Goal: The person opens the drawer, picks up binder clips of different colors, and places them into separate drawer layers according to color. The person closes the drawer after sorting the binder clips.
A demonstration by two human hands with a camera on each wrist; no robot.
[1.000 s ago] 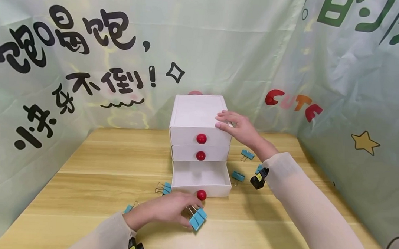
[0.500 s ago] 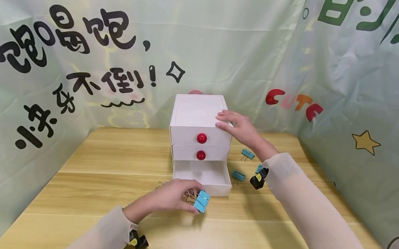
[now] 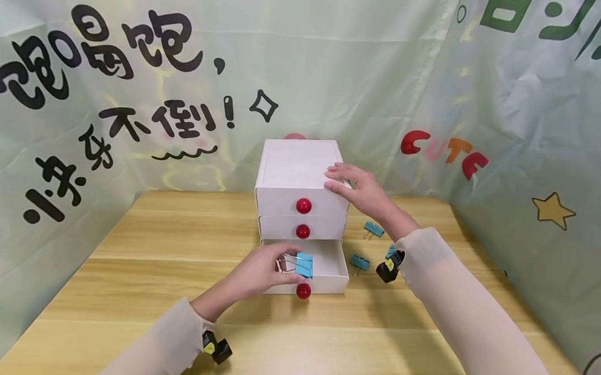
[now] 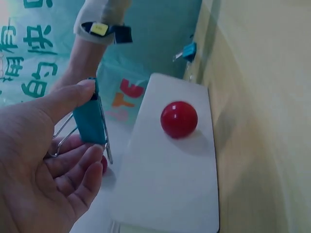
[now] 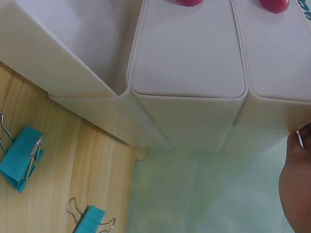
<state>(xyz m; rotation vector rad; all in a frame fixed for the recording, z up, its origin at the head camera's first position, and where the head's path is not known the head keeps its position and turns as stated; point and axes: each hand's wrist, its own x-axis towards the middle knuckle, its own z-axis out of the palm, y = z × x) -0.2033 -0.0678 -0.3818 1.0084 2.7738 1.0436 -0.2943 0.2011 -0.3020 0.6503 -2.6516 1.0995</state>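
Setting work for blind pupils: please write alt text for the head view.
A person's left grip holds a blue binder clip at the open bottom drawer of a white, red-knobbed cabinet; the right grip touches its top right edge. More blue clips lie on the wooden table at right.

bottom drawer [image 3: 328,285]: right side free above | middle drawer [image 3: 273,228]: blocks rear | red knob [image 3: 303,291]: juts forward

Four visible blue clips [image 3: 304,264] — three toward the right edge of the bench [image 3: 140,281], one held — one cabinet [image 3: 299,162], three drawers [image 3: 278,227], three knobs [image 3: 303,205], two hands [image 3: 362,193]
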